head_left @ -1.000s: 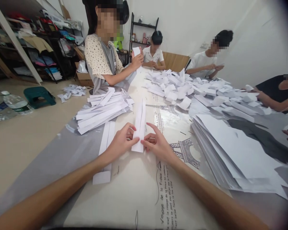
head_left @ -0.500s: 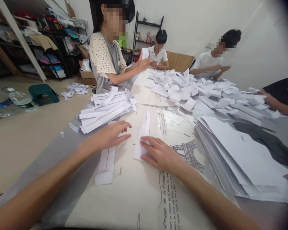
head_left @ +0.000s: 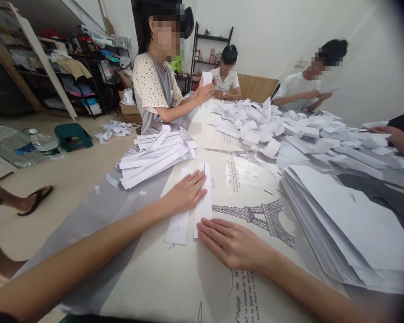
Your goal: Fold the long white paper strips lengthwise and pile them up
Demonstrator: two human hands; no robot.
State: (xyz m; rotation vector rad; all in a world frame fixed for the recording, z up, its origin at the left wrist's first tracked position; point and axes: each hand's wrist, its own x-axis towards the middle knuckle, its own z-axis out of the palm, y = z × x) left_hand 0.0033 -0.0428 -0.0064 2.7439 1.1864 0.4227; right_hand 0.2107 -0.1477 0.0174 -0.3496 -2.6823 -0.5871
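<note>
A folded white paper strip (head_left: 204, 204) lies lengthwise on the printed table cover, with a crease line along it. My left hand (head_left: 187, 192) is flat, its fingers stretched over the far part of this strip. At the near end, my right hand (head_left: 230, 240) rests its outstretched fingertips on the strip's right edge. Just to the left lies a second folded paper strip (head_left: 177, 227), partly hidden under my left hand. Both hands are open and grip nothing.
Beyond my left hand sits a pile of folded strips (head_left: 158, 154). To the right are a stack of white paper sheets (head_left: 340, 215) and a large heap of folded papers (head_left: 256, 123). Several people sit or stand around the table; a sandalled foot (head_left: 35, 199) shows at left.
My left hand has moved right and lowered onto the strip. My right hand has shifted to its near end. The second strip now lies closer beside it. A sandalled foot has appeared at left.
</note>
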